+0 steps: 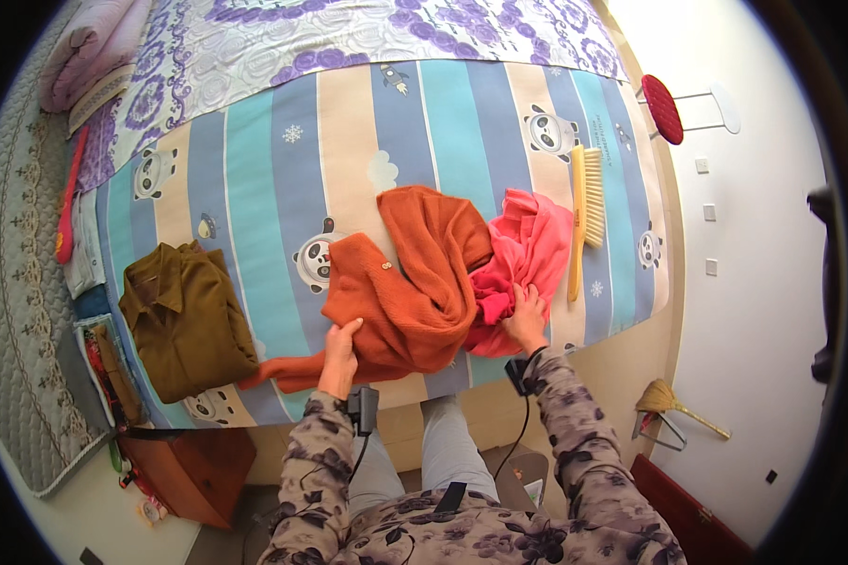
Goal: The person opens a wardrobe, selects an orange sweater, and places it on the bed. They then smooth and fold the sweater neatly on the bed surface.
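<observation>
An orange knitted garment (pixel 413 311) lies crumpled on a striped panda-print bed mat (pixel 353 134), with a small button-like ornament on it. My left hand (pixel 341 354) grips its near left edge, thumb on top and the other fingers mostly hidden. Against its right side rests a bunched pink garment (pixel 530 240), with darker pink folds at its lower left. The fingers of my right hand (pixel 526 318) are curled into those near folds. To the left, a folded olive-brown collared shirt (pixel 184 325) touches the tip of an orange sleeve.
A bed brush (pixel 578 219) with pale bristles lies just right of the pink garment. Folded cloths (pixel 110 374) and a long pink-red object (pixel 71 205) line the left edge. A purple floral sheet (pixel 367 32) covers the far side. A wooden cabinet (pixel 198 470) stands near left.
</observation>
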{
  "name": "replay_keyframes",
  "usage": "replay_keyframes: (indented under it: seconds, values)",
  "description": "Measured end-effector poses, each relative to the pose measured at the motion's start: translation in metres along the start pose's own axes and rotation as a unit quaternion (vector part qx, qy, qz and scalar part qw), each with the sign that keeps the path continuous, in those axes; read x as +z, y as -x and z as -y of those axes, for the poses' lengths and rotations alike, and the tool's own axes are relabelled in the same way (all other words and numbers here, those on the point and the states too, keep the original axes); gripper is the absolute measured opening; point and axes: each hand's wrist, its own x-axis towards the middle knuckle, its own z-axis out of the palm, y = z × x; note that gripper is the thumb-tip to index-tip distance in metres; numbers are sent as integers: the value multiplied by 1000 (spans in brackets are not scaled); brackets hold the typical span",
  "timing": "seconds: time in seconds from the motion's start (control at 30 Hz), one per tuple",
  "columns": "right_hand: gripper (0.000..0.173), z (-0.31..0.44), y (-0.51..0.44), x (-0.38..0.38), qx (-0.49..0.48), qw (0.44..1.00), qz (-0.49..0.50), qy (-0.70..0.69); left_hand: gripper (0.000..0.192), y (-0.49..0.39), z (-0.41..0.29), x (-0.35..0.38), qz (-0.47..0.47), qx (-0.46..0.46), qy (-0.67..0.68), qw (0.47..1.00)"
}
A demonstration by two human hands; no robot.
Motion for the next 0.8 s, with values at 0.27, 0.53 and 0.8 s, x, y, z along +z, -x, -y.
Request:
replay_keyframes:
  seconds: [0.27,0.53,0.8]
  values:
    - [77,87,-37,-233,-401,856,98,-310,43,190,-187,60,225,198,-120,946]
    - [110,238,3,-360,-598,628,274,-416,44,341,-318,119,209,448,-153,856]
    - [114,281,79,-416,-563,506,460,-464,45,395,-413,108,300,457,-185,817]
